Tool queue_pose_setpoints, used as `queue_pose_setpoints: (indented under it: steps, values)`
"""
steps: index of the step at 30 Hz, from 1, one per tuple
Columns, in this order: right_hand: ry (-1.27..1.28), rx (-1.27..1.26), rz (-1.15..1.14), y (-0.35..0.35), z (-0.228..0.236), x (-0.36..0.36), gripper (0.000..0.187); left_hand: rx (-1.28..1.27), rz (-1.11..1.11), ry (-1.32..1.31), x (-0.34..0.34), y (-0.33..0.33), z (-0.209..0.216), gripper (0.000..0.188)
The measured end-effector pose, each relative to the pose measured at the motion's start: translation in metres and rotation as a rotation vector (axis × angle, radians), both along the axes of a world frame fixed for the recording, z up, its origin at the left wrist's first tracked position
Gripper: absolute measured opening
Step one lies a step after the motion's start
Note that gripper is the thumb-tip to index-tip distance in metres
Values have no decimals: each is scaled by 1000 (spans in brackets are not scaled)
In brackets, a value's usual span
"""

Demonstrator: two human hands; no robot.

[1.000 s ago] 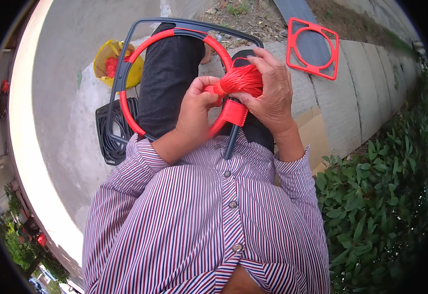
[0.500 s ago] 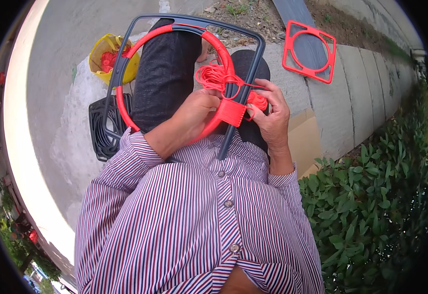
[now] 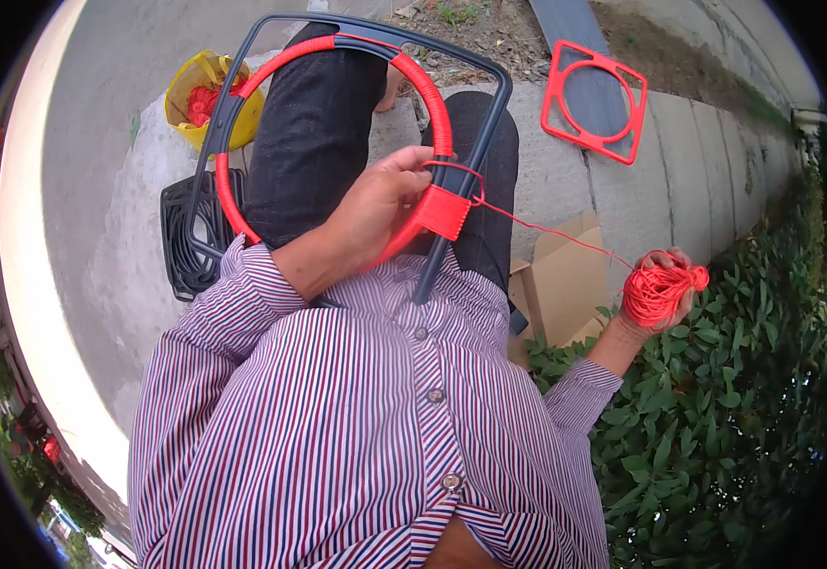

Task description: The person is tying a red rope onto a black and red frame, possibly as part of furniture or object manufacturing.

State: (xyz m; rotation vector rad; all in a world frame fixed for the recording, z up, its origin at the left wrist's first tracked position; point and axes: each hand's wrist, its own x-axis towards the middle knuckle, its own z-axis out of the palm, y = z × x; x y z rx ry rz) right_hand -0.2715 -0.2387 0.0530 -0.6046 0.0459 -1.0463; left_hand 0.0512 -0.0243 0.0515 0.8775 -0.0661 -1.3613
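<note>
A dark grey frame (image 3: 500, 104) with rounded corners rests across my lap, with a ring (image 3: 429, 95) in it mostly wrapped in red cord. My left hand (image 3: 371, 209) reaches inside the ring, its thumb and fingers closed on the ring's right side just above a tightly wrapped red band (image 3: 443, 211). A loose loop of cord (image 3: 456, 165) passes around the ring and the frame's side bar there. Out to the right, my right hand (image 3: 685, 308) is closed around a bundle of red cord (image 3: 655, 293). One taut strand (image 3: 557, 232) runs from the bundle to the band.
At the left stands a yellow bucket (image 3: 183, 90) with red cord inside. A black coiled bundle (image 3: 181, 248) lies beside my leg. At the far right a red frame (image 3: 557, 100) sits on a grey board (image 3: 579, 33). Cardboard (image 3: 570, 284) and a leafy hedge (image 3: 698, 417) are near my right arm.
My right hand has swung far right from the frame with the cord bundle, drawing the strand tight. My left hand has shifted slightly up along the ring.
</note>
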Motion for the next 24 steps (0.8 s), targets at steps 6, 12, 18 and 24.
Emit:
queue_pose_setpoints:
  steps: [6,12,18,24]
  values:
    - [849,-131,317,92,-17,140,24,-41,-86,-65,-4,3,1,20]
    - [836,-84,241,83,0,130,20,21,-77,-124,-4,9,-11,14]
    - [346,8,231,96,22,120,22,80,-97,-100,-1,8,-15,14]
    - [457,-99,595,117,71,144,46,111,-60,-1167,-18,5,-17,75]
